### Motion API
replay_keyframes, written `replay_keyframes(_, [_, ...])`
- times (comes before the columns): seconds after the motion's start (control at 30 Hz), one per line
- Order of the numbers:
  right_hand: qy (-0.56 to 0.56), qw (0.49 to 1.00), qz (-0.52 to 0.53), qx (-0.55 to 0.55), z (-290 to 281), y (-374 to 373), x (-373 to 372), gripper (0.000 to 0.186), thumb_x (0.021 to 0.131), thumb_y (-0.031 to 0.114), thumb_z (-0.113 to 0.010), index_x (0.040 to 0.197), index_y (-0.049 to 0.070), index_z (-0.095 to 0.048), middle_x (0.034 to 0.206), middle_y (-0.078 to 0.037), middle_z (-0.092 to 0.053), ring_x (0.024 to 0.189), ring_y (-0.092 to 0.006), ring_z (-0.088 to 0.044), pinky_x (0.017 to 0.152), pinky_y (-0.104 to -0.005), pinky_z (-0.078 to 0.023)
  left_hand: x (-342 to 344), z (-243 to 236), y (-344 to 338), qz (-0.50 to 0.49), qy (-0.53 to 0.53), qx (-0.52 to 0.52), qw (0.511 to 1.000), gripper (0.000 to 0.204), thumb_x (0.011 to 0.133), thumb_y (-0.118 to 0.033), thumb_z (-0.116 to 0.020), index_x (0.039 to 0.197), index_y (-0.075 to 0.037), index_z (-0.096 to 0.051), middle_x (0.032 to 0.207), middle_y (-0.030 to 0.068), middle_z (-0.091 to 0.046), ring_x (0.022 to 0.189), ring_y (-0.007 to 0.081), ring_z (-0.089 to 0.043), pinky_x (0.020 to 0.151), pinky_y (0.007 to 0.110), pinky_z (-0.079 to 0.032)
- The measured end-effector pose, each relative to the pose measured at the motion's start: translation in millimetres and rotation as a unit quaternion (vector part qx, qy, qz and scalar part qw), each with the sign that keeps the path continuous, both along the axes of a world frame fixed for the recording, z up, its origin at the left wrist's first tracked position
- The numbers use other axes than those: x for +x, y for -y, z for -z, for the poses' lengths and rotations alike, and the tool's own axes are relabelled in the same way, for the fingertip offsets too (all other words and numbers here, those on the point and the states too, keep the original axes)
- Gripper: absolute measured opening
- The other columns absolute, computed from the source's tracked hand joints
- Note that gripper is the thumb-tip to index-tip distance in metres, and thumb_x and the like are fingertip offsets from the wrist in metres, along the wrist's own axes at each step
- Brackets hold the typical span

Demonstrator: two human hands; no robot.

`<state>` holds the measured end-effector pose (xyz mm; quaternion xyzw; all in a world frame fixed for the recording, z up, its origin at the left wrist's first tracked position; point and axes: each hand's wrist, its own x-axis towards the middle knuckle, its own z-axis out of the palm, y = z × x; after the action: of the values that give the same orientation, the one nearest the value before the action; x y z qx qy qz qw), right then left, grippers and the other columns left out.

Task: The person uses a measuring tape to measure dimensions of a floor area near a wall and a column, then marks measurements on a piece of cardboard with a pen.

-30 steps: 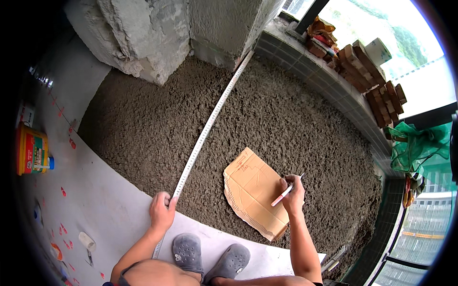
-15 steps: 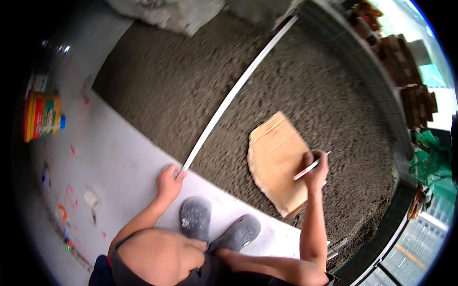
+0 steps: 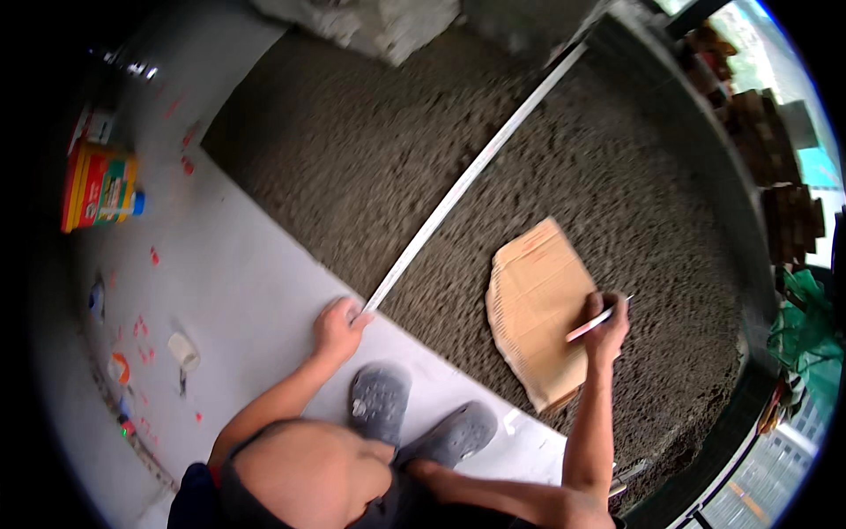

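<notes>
A wide bed of grey, rough mortar (image 3: 564, 185) covers most of the floor, and a smooth pale floor strip (image 3: 256, 291) runs beside it on the person's left. A long white measuring strip (image 3: 467, 176) lies across the mortar, from the far wall down to the edge of the pale floor. A piece of brown cardboard (image 3: 533, 295) lies flat on the mortar, to the right of the strip and apart from it. Two grey shoes (image 3: 414, 419) stand on the pale floor, near its edge. A yellow and red box (image 3: 97, 187) stands far to the left.

The left hand (image 3: 337, 324) rests on the pale floor, its fingers closed on the near end of the measuring strip. The right hand (image 3: 606, 322) is over the right edge of the cardboard and is closed around a white pen (image 3: 596, 323), which points down to the left, toward the cardboard.
</notes>
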<state>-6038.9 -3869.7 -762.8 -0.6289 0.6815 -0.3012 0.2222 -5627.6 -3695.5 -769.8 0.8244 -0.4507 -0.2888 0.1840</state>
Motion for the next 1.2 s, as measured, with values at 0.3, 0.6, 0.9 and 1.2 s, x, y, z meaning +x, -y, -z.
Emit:
replay_keyframes(0.3, [0.092, 0.996, 0.012, -0.016, -40.1, 8.4, 33.4, 0.023, 0.092, 0.017, -0.068, 0.104, -0.001, -0.060, 0.089, -0.010, -0.065, 0.080, -0.0162, -0.062, 0.072, -0.0281, -0.050, 7.2, -20.2, -9.8, 0.018, -0.062, -0.055, 0.996, 0.025, 0.072, -0.010, -0.080, 0.072, -0.003, -0.056, 0.068, 0.0111, -0.056, 0.060, 0.0287, -0.054, 0.056, 0.039, -0.043])
replay_keyframes(0.6, [0.590, 0.802, 0.018, 0.088, -109.3, 13.0, 78.2, 0.054, 0.101, 0.038, -0.049, 0.135, -0.001, -0.036, 0.123, -0.024, -0.059, 0.111, -0.0300, -0.062, 0.096, -0.0410, -0.050, -32.0, -98.1, 48.4, 0.194, -0.195, -0.092, 0.957, 0.018, 0.080, -0.017, -0.077, 0.082, -0.005, -0.063, 0.073, 0.0112, -0.062, 0.063, 0.0273, -0.061, 0.058, 0.037, -0.047])
replay_keyframes(0.9, [0.588, 0.774, 0.104, -0.212, -198.5, 47.2, -21.7, 0.022, 0.104, 0.019, -0.045, 0.112, 0.001, -0.051, 0.093, -0.008, -0.060, 0.076, -0.0158, -0.059, 0.073, -0.0277, -0.053, -24.9, -124.2, 81.8, 0.309, -0.207, -0.042, 0.927, 0.018, 0.089, -0.023, -0.070, 0.089, -0.005, -0.069, 0.072, 0.0106, -0.067, 0.063, 0.0230, -0.065, 0.058, 0.033, -0.050])
replay_keyframes(1.2, [0.522, 0.847, 0.078, -0.067, -186.5, -0.5, 52.8, 0.025, 0.102, 0.028, -0.048, 0.113, 0.005, -0.047, 0.090, -0.012, -0.066, 0.074, -0.0209, -0.065, 0.073, -0.0364, -0.055, -41.8, -130.4, 85.8, 0.273, -0.289, -0.016, 0.918, 0.019, 0.090, -0.024, -0.068, 0.089, -0.005, -0.071, 0.070, 0.0105, -0.067, 0.062, 0.0226, -0.067, 0.057, 0.034, -0.050])
